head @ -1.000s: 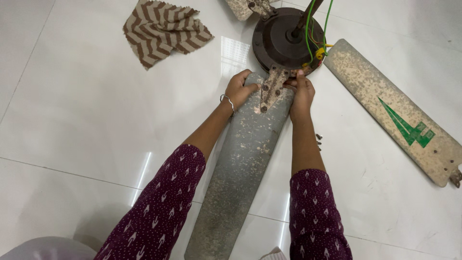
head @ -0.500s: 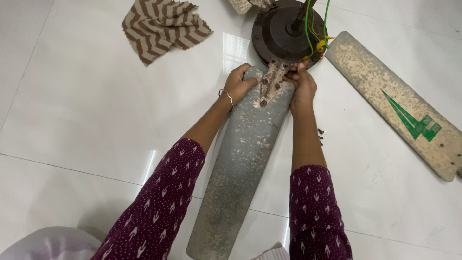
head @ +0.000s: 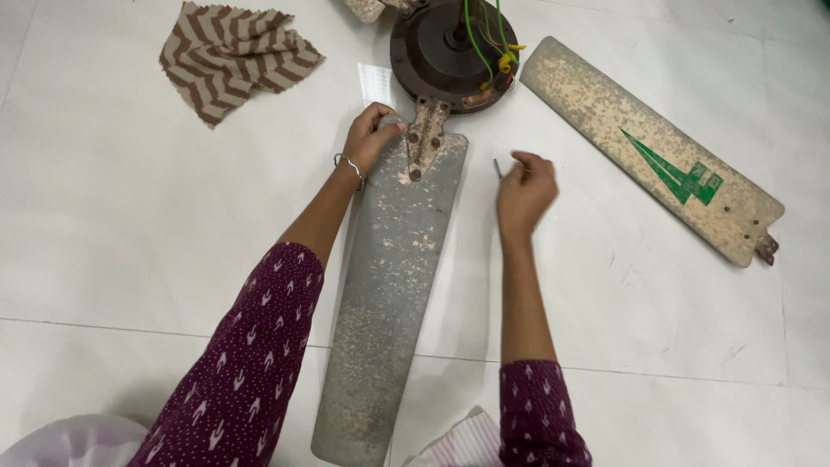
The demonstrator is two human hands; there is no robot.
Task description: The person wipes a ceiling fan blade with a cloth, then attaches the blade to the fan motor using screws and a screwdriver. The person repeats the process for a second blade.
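A worn grey fan blade (head: 385, 294) lies lengthwise on the white floor, its rusty bracket (head: 426, 138) meeting the dark brown fan motor (head: 441, 56). My left hand (head: 370, 138) grips the blade's upper left corner beside the bracket. Off to the right of the blade, my right hand (head: 523, 195) is lifted and pinches a small thin screw (head: 498, 168) between its fingertips.
A second blade (head: 648, 147), pale with a green mark, lies detached at the right. A brown-and-cream zigzag cloth (head: 226, 54) is crumpled at the upper left. Green and yellow wires (head: 488, 35) come out of the motor. Part of another blade (head: 367, 9) shows at the top edge.
My right hand has left the bracket and moved right and back, now holding a small screw. The left hand stays on the blade corner.
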